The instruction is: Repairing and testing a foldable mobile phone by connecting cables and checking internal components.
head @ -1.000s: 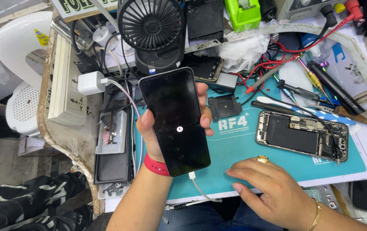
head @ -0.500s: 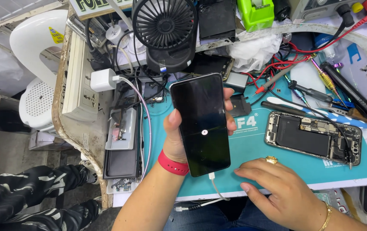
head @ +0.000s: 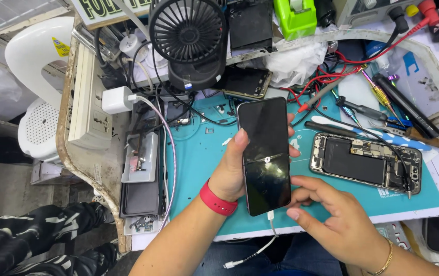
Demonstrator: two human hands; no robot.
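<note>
My left hand (head: pixel 229 171) grips the dark-screened phone (head: pixel 265 153) above the teal mat (head: pixel 199 168) on the worktop, fingers clenched round its edges, white cable (head: pixel 260 245) plugged in at the bottom. Right hand (head: pixel 332 214) is loose, holding nothing, fingertips (head: pixel 293 213) just touching the phone's lower right corner. An opened phone (head: pixel 365 163) lies on the mat to the right.

The phone (head: pixel 265 156) in the left hand (head: pixel 229 174) has a shiny black glass front that shows smudges and light, and a smooth white plastic cable (head: pixel 260 245) hangs from its bottom. The mat (head: pixel 199 168) on the bench is smooth, dull teal rubber, and the opened phone (head: pixel 365 162) near its right edge shows bare shiny metal parts and a matt black block. The fan (head: pixel 191 36) at the bench's back edge is black plastic, and the chair (head: pixel 38 82) is smooth white plastic.
</note>
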